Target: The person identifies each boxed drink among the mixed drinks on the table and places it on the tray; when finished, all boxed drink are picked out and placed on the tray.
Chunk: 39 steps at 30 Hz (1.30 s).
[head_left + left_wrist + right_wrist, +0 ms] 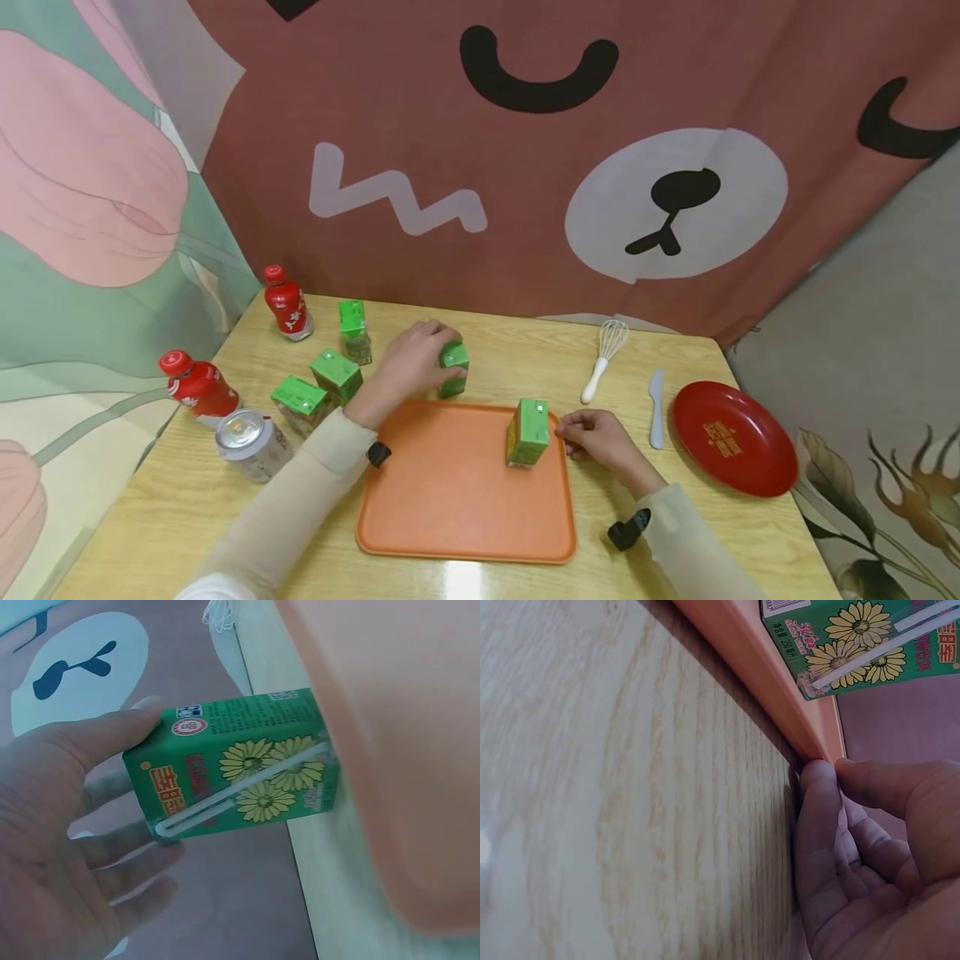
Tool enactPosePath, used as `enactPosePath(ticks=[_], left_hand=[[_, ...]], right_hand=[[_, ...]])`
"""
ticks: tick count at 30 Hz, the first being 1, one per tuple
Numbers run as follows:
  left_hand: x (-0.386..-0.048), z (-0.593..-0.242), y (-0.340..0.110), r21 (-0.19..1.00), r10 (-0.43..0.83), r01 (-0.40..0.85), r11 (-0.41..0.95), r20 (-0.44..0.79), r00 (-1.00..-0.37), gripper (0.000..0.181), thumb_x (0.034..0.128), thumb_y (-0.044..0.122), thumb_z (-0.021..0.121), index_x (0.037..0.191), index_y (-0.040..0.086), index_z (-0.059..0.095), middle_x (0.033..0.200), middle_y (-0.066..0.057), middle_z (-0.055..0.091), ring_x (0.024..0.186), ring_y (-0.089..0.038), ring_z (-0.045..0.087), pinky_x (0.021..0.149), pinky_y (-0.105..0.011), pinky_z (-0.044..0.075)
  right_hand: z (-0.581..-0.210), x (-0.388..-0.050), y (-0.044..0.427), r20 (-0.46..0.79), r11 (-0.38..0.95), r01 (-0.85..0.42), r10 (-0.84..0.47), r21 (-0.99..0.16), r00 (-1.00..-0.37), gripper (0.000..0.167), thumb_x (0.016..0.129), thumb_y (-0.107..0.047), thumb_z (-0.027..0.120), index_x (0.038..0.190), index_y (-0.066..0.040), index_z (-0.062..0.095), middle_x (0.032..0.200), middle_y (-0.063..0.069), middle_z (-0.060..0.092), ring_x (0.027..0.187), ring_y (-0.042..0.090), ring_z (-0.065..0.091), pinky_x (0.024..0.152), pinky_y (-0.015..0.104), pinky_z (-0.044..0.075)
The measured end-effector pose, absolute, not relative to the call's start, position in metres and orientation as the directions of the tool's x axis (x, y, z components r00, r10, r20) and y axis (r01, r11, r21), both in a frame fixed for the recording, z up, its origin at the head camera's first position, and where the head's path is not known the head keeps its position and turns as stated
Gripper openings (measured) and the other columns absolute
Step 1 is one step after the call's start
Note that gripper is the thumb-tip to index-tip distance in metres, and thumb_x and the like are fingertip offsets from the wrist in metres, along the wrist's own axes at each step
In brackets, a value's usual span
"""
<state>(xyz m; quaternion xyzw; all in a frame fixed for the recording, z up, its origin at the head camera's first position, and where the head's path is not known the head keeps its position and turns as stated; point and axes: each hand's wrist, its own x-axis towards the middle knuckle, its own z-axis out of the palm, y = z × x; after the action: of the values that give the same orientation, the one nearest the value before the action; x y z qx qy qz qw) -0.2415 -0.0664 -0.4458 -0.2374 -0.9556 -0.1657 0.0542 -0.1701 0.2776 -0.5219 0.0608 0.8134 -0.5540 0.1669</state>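
My left hand holds a green drink carton by its top, thumb on one side and fingers on the other. That carton stands on the table just behind the far edge of the orange tray; a white straw is fixed to its side. My right hand pinches the tray's right rim between thumb and finger, as the right wrist view shows. On the tray, near that hand, stands another green drink carton.
Several more green cartons, two red bottles and a can stand at the left. A white-handled whisk, a pale knife and a red plate lie at the right. A patterned curtain hangs behind the table.
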Motion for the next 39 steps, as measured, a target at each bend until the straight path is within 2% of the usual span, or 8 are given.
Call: enactPosePath(ticks=[2, 4, 12, 19, 25, 31, 39], left_hand=[[-0.241, -0.447, -0.067, 0.317, 0.449, 0.488, 0.813, 0.192, -0.873, 0.056, 0.0836, 0.046, 0.083, 0.129, 0.016, 0.068, 0.126, -0.007, 0.060, 0.112, -0.027, 0.059, 0.087, -0.046, 0.053], [-0.240, -0.449, -0.068, 0.334, 0.458, 0.496, 0.802, 0.190, -0.869, 0.054, 0.0843, 0.043, 0.083, 0.128, 0.015, 0.068, 0.126, -0.007, 0.059, 0.110, -0.027, 0.060, 0.084, -0.045, 0.055], [-0.243, -0.452, -0.068, 0.356, 0.464, 0.514, 0.780, 0.222, -0.858, 0.049, 0.0833, 0.037, 0.086, 0.125, 0.016, 0.071, 0.125, -0.008, 0.059, 0.109, -0.027, 0.060, 0.085, -0.046, 0.055], [-0.247, -0.455, -0.068, 0.392, 0.493, 0.555, 0.734, 0.255, -0.832, 0.045, 0.0825, 0.032, 0.087, 0.121, 0.014, 0.072, 0.122, -0.008, 0.060, 0.105, -0.025, 0.061, 0.086, -0.041, 0.054], [-0.248, -0.454, -0.068, 0.443, 0.511, 0.558, 0.701, 0.233, -0.827, 0.045, 0.0829, 0.031, 0.087, 0.121, 0.014, 0.072, 0.122, -0.006, 0.059, 0.105, -0.022, 0.060, 0.084, -0.039, 0.054], [-0.250, -0.451, -0.067, 0.443, 0.528, 0.566, 0.695, 0.219, -0.820, 0.047, 0.0822, 0.032, 0.087, 0.123, 0.015, 0.071, 0.121, -0.004, 0.059, 0.105, -0.020, 0.059, 0.085, -0.037, 0.053], [-0.242, -0.440, -0.064, 0.469, 0.548, 0.574, 0.671, 0.208, -0.810, 0.057, 0.0822, 0.035, 0.087, 0.132, 0.017, 0.066, 0.126, -0.001, 0.058, 0.099, -0.017, 0.060, 0.082, -0.036, 0.053]], right_hand=[[-0.522, -0.171, 0.278, -0.338, 0.381, 0.282, -0.087, -0.881, -0.937, 0.025, 0.098, -0.014, 0.068, 0.112, 0.007, 0.067, 0.086, 0.011, 0.070, 0.072, 0.020, 0.065, 0.062, 0.032, 0.058], [-0.522, -0.171, 0.278, -0.340, 0.382, 0.284, -0.088, -0.880, -0.936, 0.026, 0.098, -0.014, 0.069, 0.113, 0.007, 0.067, 0.087, 0.011, 0.070, 0.072, 0.020, 0.065, 0.062, 0.032, 0.058], [-0.523, -0.171, 0.278, -0.346, 0.381, 0.291, -0.084, -0.878, -0.935, 0.025, 0.098, -0.013, 0.069, 0.112, 0.007, 0.067, 0.087, 0.011, 0.070, 0.072, 0.020, 0.066, 0.062, 0.032, 0.058], [-0.523, -0.171, 0.278, -0.342, 0.371, 0.286, -0.092, -0.883, -0.935, 0.026, 0.098, -0.014, 0.069, 0.113, 0.007, 0.067, 0.087, 0.011, 0.070, 0.072, 0.020, 0.066, 0.062, 0.032, 0.058], [-0.518, -0.168, 0.276, -0.343, 0.366, 0.286, -0.099, -0.886, -0.934, 0.028, 0.099, -0.014, 0.068, 0.115, 0.009, 0.065, 0.089, 0.012, 0.070, 0.073, 0.022, 0.065, 0.063, 0.034, 0.058], [-0.519, -0.168, 0.276, -0.345, 0.361, 0.289, -0.102, -0.887, -0.933, 0.030, 0.099, -0.014, 0.067, 0.117, 0.009, 0.064, 0.090, 0.014, 0.069, 0.074, 0.023, 0.065, 0.064, 0.035, 0.058], [-0.524, -0.168, 0.277, -0.339, 0.353, 0.286, -0.099, -0.891, -0.935, 0.030, 0.099, -0.015, 0.067, 0.117, 0.009, 0.064, 0.089, 0.014, 0.068, 0.073, 0.022, 0.065, 0.062, 0.035, 0.058]])
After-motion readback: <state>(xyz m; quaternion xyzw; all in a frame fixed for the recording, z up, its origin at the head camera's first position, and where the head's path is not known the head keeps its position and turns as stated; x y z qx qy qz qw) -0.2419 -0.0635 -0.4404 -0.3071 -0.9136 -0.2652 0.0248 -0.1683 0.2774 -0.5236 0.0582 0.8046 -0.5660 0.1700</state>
